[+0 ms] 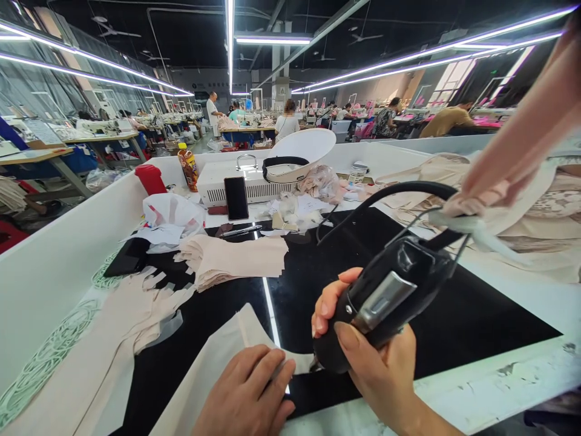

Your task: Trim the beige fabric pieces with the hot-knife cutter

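My right hand (376, 357) is wrapped round a black corded hand tool (385, 297) with a metal lever on its side. The tool leans over the board, its small metal tip touching or just above the right end of a beige fabric piece (240, 330). A cable and a strip of cloth lead up from its back end. My left hand (249, 390) lies flat on the fabric with its fingers stretched out, left of the tip. Under both hands is a glossy black board (308, 284).
Stacked beige fabric pieces (236, 257) lie ahead, longer strips (100, 351) to the left. Behind stand a phone (236, 198), a white metal box (218, 184), a visor (302, 148) and a bottle (187, 166). More fabric (535, 224) is heaped at right. People sit at sewing tables beyond.
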{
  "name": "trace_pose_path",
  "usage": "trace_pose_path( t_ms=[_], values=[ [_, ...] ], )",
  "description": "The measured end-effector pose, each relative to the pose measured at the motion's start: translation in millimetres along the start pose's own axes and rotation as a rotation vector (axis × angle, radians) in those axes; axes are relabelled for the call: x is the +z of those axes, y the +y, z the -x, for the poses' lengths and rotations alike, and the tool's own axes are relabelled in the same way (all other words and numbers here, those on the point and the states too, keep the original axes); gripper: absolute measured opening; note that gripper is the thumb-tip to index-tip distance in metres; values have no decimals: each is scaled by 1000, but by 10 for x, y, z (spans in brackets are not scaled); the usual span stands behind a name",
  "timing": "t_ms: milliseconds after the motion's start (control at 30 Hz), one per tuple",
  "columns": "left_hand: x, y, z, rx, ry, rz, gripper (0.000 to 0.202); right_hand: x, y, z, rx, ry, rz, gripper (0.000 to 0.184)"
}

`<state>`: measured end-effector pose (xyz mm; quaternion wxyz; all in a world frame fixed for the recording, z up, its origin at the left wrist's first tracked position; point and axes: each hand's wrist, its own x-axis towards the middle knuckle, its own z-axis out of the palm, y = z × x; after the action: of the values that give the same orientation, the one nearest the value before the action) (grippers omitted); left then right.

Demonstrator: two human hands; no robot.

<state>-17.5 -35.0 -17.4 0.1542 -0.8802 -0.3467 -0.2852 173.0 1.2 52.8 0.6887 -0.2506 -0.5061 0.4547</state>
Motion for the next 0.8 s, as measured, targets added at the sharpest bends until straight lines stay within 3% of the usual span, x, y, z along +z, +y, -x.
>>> trace_pose_path(
  t_ms=[267, 500, 800],
  values=[
    [-233, -119, -11, -13, -70, 5, 41, -77, -12, -102, 27, -48, -16, 38],
    [-482, -394, 99, -29, -134, -46, 38, -111, -51, -183, 1, 26, 22, 40],
    [-547, -551, 227, 39, -139, -107, 41, -89, -12, -176, 16, 2, 5, 38]
  ],
)
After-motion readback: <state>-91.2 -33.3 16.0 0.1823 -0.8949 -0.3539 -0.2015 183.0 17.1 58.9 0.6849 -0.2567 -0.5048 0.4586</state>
